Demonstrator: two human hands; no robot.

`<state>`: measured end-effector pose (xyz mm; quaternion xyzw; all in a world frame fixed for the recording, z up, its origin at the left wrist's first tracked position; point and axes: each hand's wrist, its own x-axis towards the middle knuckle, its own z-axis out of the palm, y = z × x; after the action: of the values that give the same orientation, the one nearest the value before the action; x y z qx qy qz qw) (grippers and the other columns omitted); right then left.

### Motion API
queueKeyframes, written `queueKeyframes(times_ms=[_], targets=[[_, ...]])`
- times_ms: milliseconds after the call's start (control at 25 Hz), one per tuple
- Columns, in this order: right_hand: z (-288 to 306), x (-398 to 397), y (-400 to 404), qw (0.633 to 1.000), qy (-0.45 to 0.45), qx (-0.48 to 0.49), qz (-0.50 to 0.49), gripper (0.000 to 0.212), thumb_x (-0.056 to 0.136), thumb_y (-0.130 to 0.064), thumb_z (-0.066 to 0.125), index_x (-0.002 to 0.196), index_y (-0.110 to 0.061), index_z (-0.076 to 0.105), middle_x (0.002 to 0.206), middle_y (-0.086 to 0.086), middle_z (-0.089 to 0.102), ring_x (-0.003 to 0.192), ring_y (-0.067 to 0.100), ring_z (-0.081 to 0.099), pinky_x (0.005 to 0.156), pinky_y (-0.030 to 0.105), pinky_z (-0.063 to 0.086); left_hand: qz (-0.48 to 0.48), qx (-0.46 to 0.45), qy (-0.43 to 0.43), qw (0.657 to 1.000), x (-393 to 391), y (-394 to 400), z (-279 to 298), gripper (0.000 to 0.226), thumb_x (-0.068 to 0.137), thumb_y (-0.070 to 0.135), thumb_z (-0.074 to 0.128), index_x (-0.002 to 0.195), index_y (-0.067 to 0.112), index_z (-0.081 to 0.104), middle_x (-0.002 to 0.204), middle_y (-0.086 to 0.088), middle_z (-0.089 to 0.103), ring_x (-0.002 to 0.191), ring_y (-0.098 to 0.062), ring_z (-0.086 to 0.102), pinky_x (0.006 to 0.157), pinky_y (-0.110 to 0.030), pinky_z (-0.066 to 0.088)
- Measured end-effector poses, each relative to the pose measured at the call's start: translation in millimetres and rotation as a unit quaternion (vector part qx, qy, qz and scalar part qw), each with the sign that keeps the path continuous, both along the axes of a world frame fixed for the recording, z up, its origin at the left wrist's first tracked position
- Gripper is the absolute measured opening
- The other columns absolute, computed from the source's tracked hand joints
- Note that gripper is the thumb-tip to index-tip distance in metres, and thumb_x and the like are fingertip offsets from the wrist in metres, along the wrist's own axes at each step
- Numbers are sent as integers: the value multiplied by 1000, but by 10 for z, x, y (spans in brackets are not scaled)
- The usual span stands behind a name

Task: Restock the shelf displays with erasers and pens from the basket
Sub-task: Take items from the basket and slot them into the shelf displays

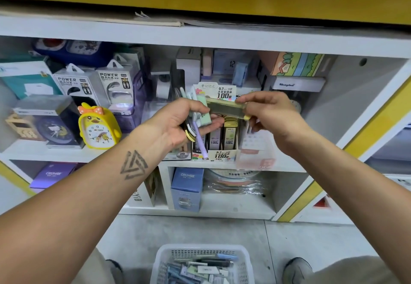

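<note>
Right hand [270, 111], translucent yellow-green case [225, 108]

Two white hanging boxes [75, 83] and [115, 83] on the upper shelf, each printed "POWER BANK". Yellow duck-shaped alarm clock [97, 128], dial numbered 1 to 12. Pencil-lead display carton [220, 128]: header card reads "0.7 / HB" and "100" with Chinese characters; front lip repeats "0.7 / HB" and "100"; the small packs inside also show "100". Round sticker "2B" on the neighbouring tray [182, 154]. Dark box band [295, 84], white script, seemingly "Henghui". Pale box [232, 64] at the back, digits "12". Purple box [54, 173] and blue box [187, 186] on the lower shelf, both "CRUHRE".
</note>
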<state>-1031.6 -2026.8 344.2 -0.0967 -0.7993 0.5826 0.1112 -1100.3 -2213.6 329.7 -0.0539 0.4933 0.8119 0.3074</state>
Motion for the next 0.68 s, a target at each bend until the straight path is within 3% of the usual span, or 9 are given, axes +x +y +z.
queueKeyframes(times_ms=[120,200,320,400,520,680], targets=[[47,-14,109,999,19,-34,-33,31,94,-1,52,86,-18,77,81,5,74,55,16,64,49,24,53,-22,-45,1,999,3,-22,-12,10,84,-10,55,91,-4,57,76,-22,69,67,-26,70,53,-23,56],[75,-16,168,999,20,-22,-40,31,95,-1,52,85,-17,77,81,6,74,57,22,67,50,24,53,-13,-64,1,998,-28,-54,-22,12,83,-10,56,91,-2,57,74,-19,68,63,-23,68,51,-21,55],[82,16,230,995,36,83,-29,26,90,-2,59,85,-20,75,73,-1,69,53,18,63,51,25,51,-2,-63,5,998,-53,-88,-19,14,82,-10,56,93,-1,56,71,-18,68,60,-23,69,49,-21,53],[65,29,251,990,49,135,-8,22,88,-1,63,90,-21,73,77,-1,66,55,21,63,56,31,54,-5,-66,10,998,-39,-90,-17,11,82,-10,57,88,-1,56,68,-17,67,60,-23,69,49,-21,54],[11,34,274,973,74,219,15,19,88,-8,70,100,-23,69,91,0,66,74,33,65,70,41,59,-10,-69,6,998,-6,-63,-31,13,81,-11,58,87,1,56,68,-16,68,63,-24,70,50,-22,55],[-23,51,253,928,105,355,52,19,90,-16,70,104,-28,72,96,-11,67,79,13,58,73,24,51,-28,-69,7,997,16,-34,-51,12,82,-10,58,87,0,56,69,-16,68,63,-24,70,50,-22,55]])
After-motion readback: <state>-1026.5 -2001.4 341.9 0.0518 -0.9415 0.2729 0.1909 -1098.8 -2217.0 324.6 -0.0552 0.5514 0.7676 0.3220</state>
